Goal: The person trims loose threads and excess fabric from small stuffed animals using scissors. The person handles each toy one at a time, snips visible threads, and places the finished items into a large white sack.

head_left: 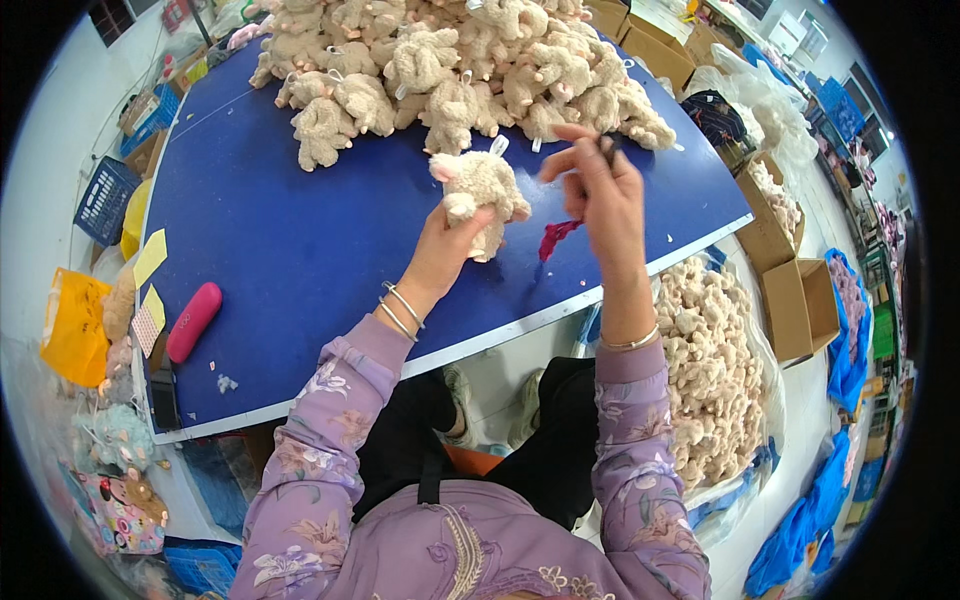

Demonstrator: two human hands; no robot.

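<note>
My left hand (440, 248) is closed around a small cream plush toy (484, 190) with a pink ear and a white loop tag, held just above the blue table (300, 225). To its right, my right hand (608, 205) is raised, smeared by motion, its fingers curled and the index finger pointing left. A dark object (608, 148) shows at its fingers, its kind unclear. Below the palm hangs a magenta strip (557, 238), apparently cloth or yarn. Beyond both hands lies a big heap of similar plush toys (425, 60), several with white tags.
A pink oblong case (195, 322), a dark phone (163, 398) and yellow paper slips (150, 257) lie along the table's left side. Right of my legs stands a large sack of plush pieces (712, 370). Cardboard boxes (787, 312) stand beyond it.
</note>
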